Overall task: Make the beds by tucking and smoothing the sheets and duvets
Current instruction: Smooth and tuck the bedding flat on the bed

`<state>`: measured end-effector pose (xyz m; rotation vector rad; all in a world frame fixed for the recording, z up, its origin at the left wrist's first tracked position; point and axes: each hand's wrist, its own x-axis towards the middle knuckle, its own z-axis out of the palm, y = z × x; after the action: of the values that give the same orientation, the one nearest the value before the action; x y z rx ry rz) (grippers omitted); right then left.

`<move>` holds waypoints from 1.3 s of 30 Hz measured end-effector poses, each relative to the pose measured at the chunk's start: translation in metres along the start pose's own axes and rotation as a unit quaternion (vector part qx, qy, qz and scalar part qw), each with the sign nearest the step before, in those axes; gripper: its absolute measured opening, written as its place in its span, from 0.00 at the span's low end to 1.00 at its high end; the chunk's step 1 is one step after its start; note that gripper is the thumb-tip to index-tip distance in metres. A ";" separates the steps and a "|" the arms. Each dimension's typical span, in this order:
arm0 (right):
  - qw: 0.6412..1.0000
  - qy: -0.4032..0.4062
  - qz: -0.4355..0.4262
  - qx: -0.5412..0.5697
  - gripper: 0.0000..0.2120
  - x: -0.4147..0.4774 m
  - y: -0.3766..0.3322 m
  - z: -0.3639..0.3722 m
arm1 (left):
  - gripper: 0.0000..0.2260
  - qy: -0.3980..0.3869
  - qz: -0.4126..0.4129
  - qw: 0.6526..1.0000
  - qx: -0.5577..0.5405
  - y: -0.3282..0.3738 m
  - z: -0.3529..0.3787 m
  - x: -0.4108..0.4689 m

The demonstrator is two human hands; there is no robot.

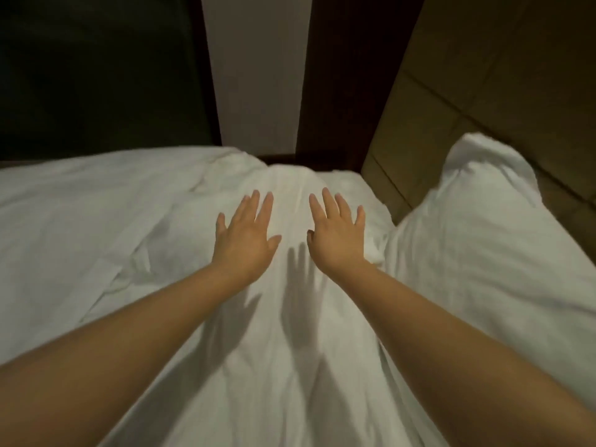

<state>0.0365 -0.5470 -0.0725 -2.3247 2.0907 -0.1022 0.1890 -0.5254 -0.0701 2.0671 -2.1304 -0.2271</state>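
A white duvet (96, 227) covers the bed and fills the lower half of the view, wrinkled on the left and raised in a ridge down the middle. My left hand (245, 233) and my right hand (335, 233) stretch forward side by side over that ridge, palms down with fingers straight and spread. Their shadows fall on the cloth just below them; whether the palms touch the duvet I cannot tell. A white pillow (490, 240) lies at the right, beside my right hand.
Beyond the far edge of the bed stand a pale wall panel (258, 75) between dark wooden strips and a dark surface at the left. A tan padded headboard (503, 75) rises behind the pillow at the right.
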 end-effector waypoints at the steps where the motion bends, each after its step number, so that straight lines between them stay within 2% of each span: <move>1: 1.000 -0.013 0.015 0.015 0.29 -0.025 0.003 0.011 | 0.31 -0.016 0.015 1.000 -0.004 0.002 0.016 -0.025; 8: 0.982 -0.075 0.140 0.107 0.30 -0.234 0.032 0.053 | 0.28 -0.193 0.099 0.976 0.004 0.021 0.109 -0.194; 12: 0.953 -0.114 0.253 0.122 0.32 -0.338 0.070 0.087 | 0.27 -0.240 0.207 0.948 0.026 0.058 0.142 -0.244; 17: 0.920 -0.132 0.329 0.164 0.36 -0.416 0.096 0.126 | 0.29 -0.295 0.372 0.880 0.030 0.113 0.178 -0.273; 22: 0.854 -0.194 0.409 0.255 0.43 -0.481 0.106 0.167 | 0.36 -0.334 0.458 0.820 0.077 0.138 0.230 -0.291; 23: 0.843 -0.205 0.421 0.266 0.42 -0.491 0.109 0.172 | 0.36 -0.334 0.474 0.809 0.097 0.141 0.238 -0.294; 25: 0.843 -0.207 0.425 0.258 0.37 -0.508 0.113 0.181 | 0.34 -0.331 0.491 0.795 0.132 0.146 0.251 -0.297; 27: 0.846 -0.202 0.423 0.252 0.36 -0.517 0.115 0.185 | 0.25 -0.333 0.473 0.801 0.152 0.153 0.256 -0.293; 30: 0.845 -0.173 0.433 0.263 0.40 -0.520 0.114 0.189 | 0.12 -0.317 0.464 0.815 0.140 0.162 0.253 -0.282; 32: 0.821 -0.174 0.444 0.313 0.40 -0.517 0.115 0.191 | 0.11 -0.282 0.482 0.820 0.124 0.164 0.245 -0.275; 34: 0.790 -0.180 0.454 0.370 0.36 -0.509 0.119 0.187 | 0.10 -0.244 0.481 0.836 0.099 0.167 0.237 -0.265; 36: 0.819 -0.141 0.436 0.345 0.29 -0.495 0.129 0.175 | 0.08 -0.206 0.474 0.854 0.062 0.176 0.226 -0.252; 38: 0.854 -0.059 0.431 0.286 0.25 -0.471 0.149 0.161 | 0.07 -0.154 0.458 0.875 0.019 0.192 0.213 -0.231; 39: 0.858 -0.023 0.435 0.273 0.23 -0.458 0.161 0.157 | 0.06 -0.131 0.449 0.884 0.012 0.198 0.206 -0.219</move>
<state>-0.1622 -0.1144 -0.2558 -0.9462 2.4312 -0.5231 -0.0438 -0.3013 -0.2297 0.8847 -2.9829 -0.3533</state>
